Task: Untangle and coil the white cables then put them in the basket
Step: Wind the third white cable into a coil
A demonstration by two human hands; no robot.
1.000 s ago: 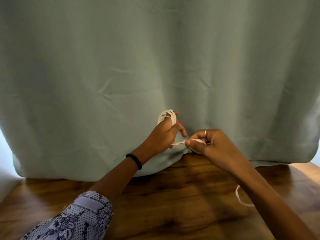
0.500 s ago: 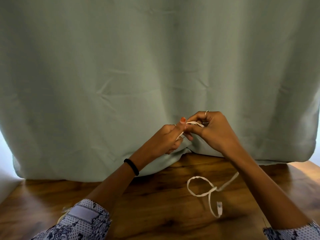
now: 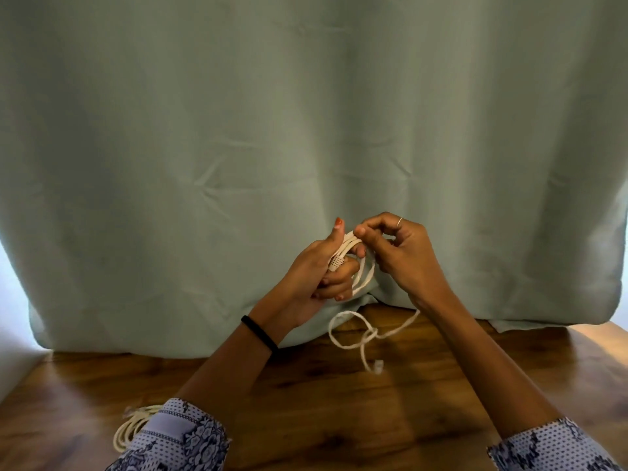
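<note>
My left hand (image 3: 319, 270) grips several loops of a white cable (image 3: 363, 277), with one ribbed plug end lying across the fingers. My right hand (image 3: 397, 253) pinches the same cable at the top of the loops, right beside the left thumb. The cable's free tail (image 3: 356, 334) hangs down from my right hand, forms a loose loop over the wooden table (image 3: 339, 419) and ends in a small plug. A second white cable, coiled (image 3: 131, 426), lies on the table at the lower left, partly hidden by my left sleeve. No basket is in view.
A pale green curtain (image 3: 306, 130) hangs across the whole back and rests on the table's far edge. Bright light shows past the curtain at both sides. My patterned sleeves fill the lower corners.
Both hands have come together and lowered slightly. The loops on the left hand now show wound around its fingers, and the hanging tail with its plug has come into view over the table.
</note>
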